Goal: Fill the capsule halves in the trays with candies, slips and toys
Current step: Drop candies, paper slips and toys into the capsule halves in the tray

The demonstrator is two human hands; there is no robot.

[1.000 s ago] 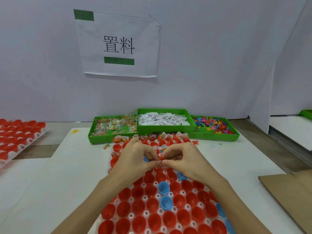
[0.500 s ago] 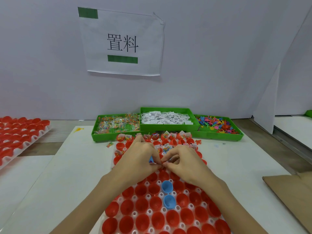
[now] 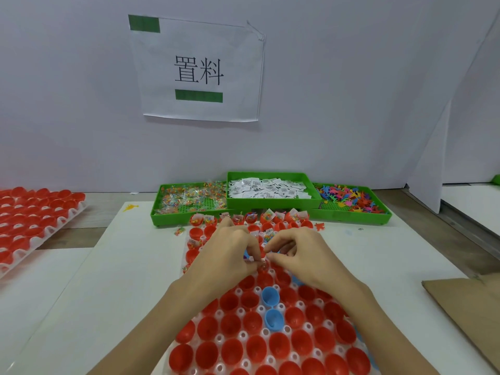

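Slips: small white paper slips [image 3: 253, 259] sit pinched at the fingertips of the left hand, right over the middle rows of the tray.
Left hand: the left hand [image 3: 227, 253] hovers over the tray with fingers curled, thumb and fingers pinching the slips.
Right hand: the right hand [image 3: 300, 255] is just beside it, fingertips almost meeting the left's, index and thumb curled close together; whether they have hold of a slip, I cannot tell.
Tray: the white tray [image 3: 243, 334] lies on the table in front of the person, packed with red capsule halves [image 3: 232, 350], open side up.
Blue halves: two blue capsule halves [image 3: 270, 296] stand one behind the other near the tray's middle.
Filled rows: the far rows of halves [image 3: 267, 216] already carry candy packets and slips poking out.
Candy bin: a green bin of wrapped candies [image 3: 189, 198] sits just behind the tray, on the left.
Slip bin: a green bin of white slips [image 3: 267, 188] stands in the middle, raised above its neighbours.
Toy bin: a green bin of colourful plastic toys [image 3: 349, 198] is on the right.
Table: a white table [image 3: 108, 280]; one loose candy packet [image 3: 179, 230] lies beside the tray's far left corner.
Second tray: another tray of red halves [image 3: 32, 212] rests well off to the left.
Wall: a paper sign [image 3: 198, 69] with green tape hangs above.
Cardboard: a brown sheet [image 3: 465, 307] lies at the right edge.
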